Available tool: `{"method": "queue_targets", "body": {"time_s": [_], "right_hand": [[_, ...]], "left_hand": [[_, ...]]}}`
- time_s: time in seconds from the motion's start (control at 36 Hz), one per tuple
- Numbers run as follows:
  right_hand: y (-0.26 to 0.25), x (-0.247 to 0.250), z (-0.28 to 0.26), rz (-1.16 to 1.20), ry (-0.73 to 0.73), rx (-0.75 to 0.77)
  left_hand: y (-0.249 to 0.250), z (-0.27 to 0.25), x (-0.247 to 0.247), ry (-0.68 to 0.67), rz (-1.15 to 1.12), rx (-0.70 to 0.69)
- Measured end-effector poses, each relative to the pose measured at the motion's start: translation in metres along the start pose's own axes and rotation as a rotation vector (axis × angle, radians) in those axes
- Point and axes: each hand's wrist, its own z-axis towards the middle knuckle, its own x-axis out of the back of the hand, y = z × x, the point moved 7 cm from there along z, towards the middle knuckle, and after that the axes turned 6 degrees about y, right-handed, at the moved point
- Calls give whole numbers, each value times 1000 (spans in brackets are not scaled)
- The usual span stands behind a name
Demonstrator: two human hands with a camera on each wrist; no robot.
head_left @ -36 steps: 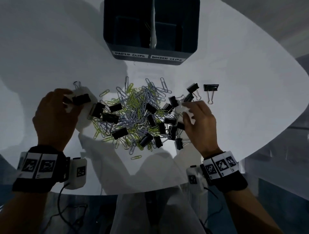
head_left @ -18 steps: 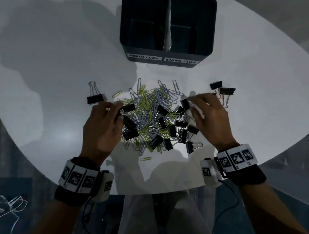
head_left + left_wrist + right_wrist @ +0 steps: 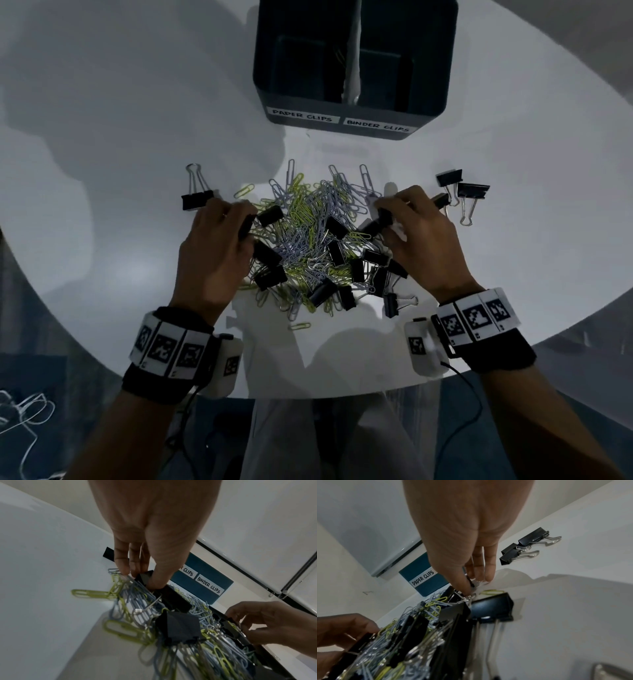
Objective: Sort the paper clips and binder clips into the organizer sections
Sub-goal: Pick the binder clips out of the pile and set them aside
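Note:
A tangle of green and silver-blue paper clips (image 3: pixel 308 233) mixed with black binder clips (image 3: pixel 337 228) lies mid-table. My left hand (image 3: pixel 245 222) is at the pile's left edge; thumb and fingers pinch a black binder clip (image 3: pixel 145 577). At the pile's upper right, my right hand (image 3: pixel 382 214) pinches another binder clip (image 3: pixel 378 221) by its wire handles (image 3: pixel 470 588). The dark organizer (image 3: pixel 438 68) stands behind the pile. Its left section is labelled PAPER CLIPS (image 3: pixel 301 115), its right section BINDER CLIPS (image 3: pixel 376 126).
One binder clip (image 3: pixel 197 200) lies alone left of the pile. Two more binder clips (image 3: pixel 472 192) lie apart to the right of my right hand. A stray paper clip (image 3: pixel 299 325) sits near the table's front edge (image 3: pixel 342 394).
My left hand left a binder clip at the far left and moved right to the pile's edge, where it pinches another. My right hand shifted up the pile's right side.

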Motion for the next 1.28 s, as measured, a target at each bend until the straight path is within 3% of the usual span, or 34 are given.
{"method": "queue_targets", "body": {"time_s": [0.19, 0.36, 0.44, 0.64, 0.78, 0.83, 0.97, 1.11, 1.19, 1.28], "right_hand": [[4, 23, -2, 15, 135, -50], [26, 57, -6, 93, 345, -225], [39, 61, -7, 35, 324, -273], [65, 44, -8, -85, 184, -300], [48, 49, -14, -142, 248, -243], [32, 48, -15, -106, 256, -171], [-1, 23, -14, 80, 47, -32], [2, 5, -16, 98, -30, -100], [9, 2, -17, 113, -13, -137], [11, 3, -19, 121, 35, -148]], "left_hand": [[-5, 0, 16, 129, -156, 84], [-5, 3, 18, 98, -160, 39], [-4, 3, 21, 102, -196, 33], [-17, 2, 38, 135, -688, 233], [-50, -2, 46, 164, -845, 337], [-66, -6, 46, 172, -820, 377], [-95, -15, 46, 212, -646, 433], [-96, -16, 47, 246, -378, 344], [-88, -14, 47, 255, -220, 257], [-80, -14, 46, 254, -67, 262]]}}
